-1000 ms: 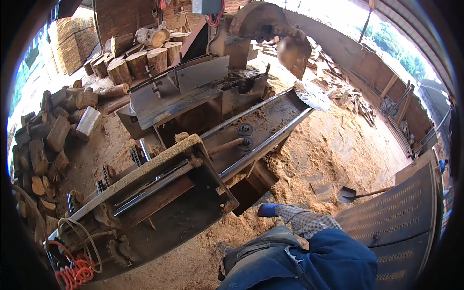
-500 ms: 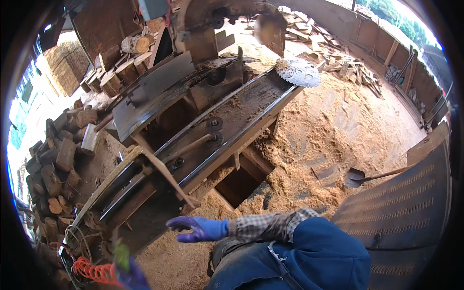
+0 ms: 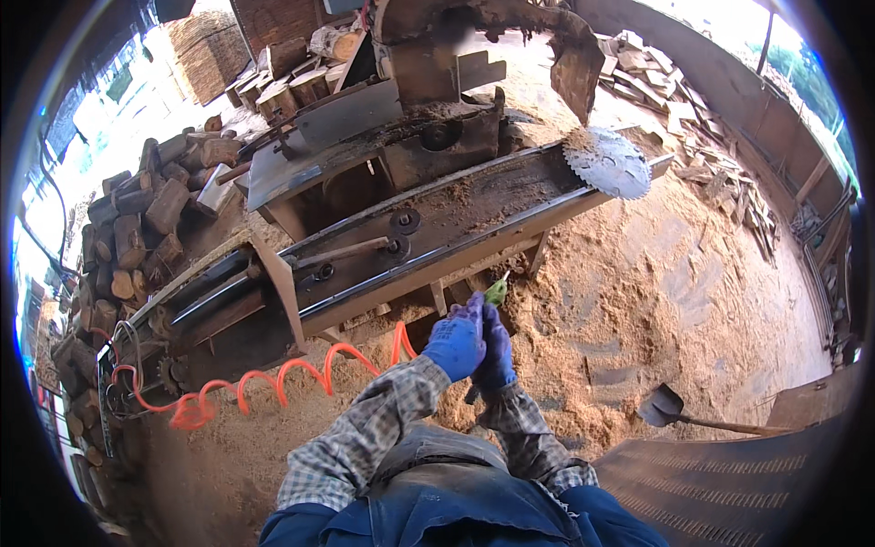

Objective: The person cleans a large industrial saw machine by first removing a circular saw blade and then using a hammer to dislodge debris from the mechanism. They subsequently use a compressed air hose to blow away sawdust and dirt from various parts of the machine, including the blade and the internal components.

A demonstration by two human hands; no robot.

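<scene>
The gloved left hand (image 3: pixel 453 347) and gloved right hand (image 3: pixel 497 351) are meeting around a green air blow gun (image 3: pixel 496 291), which is poking out just beyond their fingertips — the gloves are overlapping, so I cannot tell which fingers are clamping on it. An orange coiled hose (image 3: pixel 331 371) is looping away left of the fingers, a long metal machine bed (image 3: pixel 469 205) is stretching ahead of them — and a toothed circular saw blade (image 3: pixel 611 164) is sitting farther off, ahead and right.
</scene>
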